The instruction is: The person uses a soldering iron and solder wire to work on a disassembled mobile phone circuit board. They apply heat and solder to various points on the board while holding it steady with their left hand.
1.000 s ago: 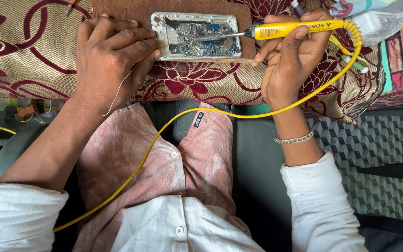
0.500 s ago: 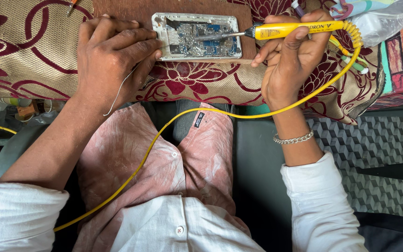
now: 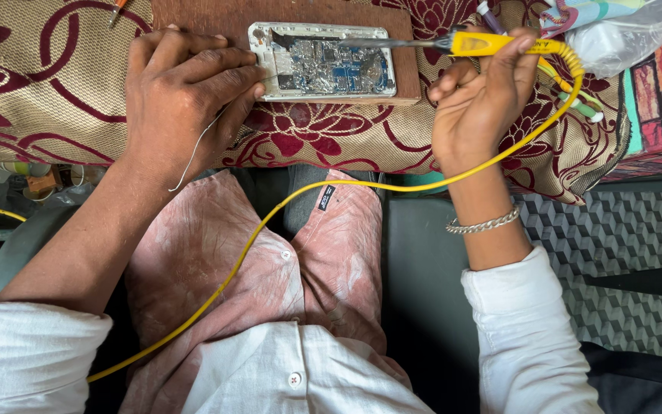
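The right hand is closed around the yellow soldering iron. The left hand, fingers curled, steadies the opened phone on the wooden board. The phone's exposed circuitry looks fragile, so hold it by the frame edges only

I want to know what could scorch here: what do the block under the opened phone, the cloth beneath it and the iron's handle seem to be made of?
The block looks like bare, matt brown wood, though no grain shows clearly. The cloth appears to be woven fabric, beige with maroon flowers and a visible weave. The soldering iron's handle, in the right hand, looks like smooth yellow plastic with a slight sheen.
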